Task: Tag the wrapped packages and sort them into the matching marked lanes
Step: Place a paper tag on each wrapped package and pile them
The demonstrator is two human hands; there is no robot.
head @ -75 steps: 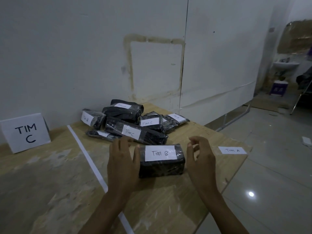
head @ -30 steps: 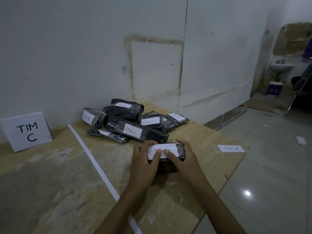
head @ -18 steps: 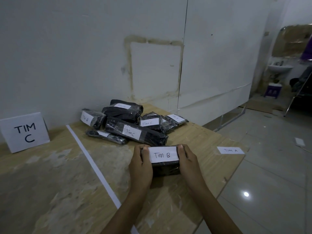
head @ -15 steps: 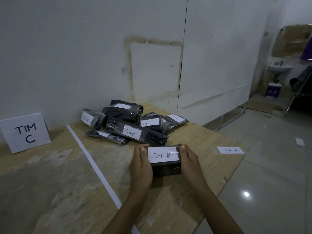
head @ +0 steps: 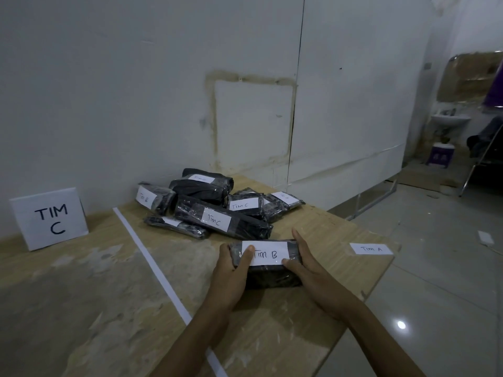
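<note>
Package tagged TIM B (head: 268, 277): a black, plastic-wrapped block is being held on the wooden table (head: 81, 295), toward its front right part, right of the white strip (head: 152, 263) and just in front of the pile (head: 217, 205).
Tag (head: 269, 253): a white paper slip reading "TIM B" is being pressed flat on the package's top face.
Left hand (head: 231, 272): the package's left end is being gripped, with the fingers being curled round it and the thumb being laid on the tag's left edge.
Right hand (head: 310, 270): the right end is being gripped, with the thumb being pressed at the tag's lower right corner and the fingers being stretched along the far right side.
Pile: several black wrapped packages are being kept heaped near the wall, each being marked by a white tag; two read "TIM C", one at the left reads "TIM B", and the rest are too small to read.
Long package (head: 226, 221): it is being shown at the pile's front, nearest the held block; whether they touch cannot be told.
TIM C sign (head: 50, 219): a white card is being propped upright by the wall, left of the strip, well apart from both hands.
TIM A slip (head: 371, 248): it is being seen flat near the table's right edge, beside the right hand.
White strip: the tabletop is being divided by it, from the wall toward the front edge.
Floor (head: 435, 268): a light is being reflected in pale tiles.
</note>
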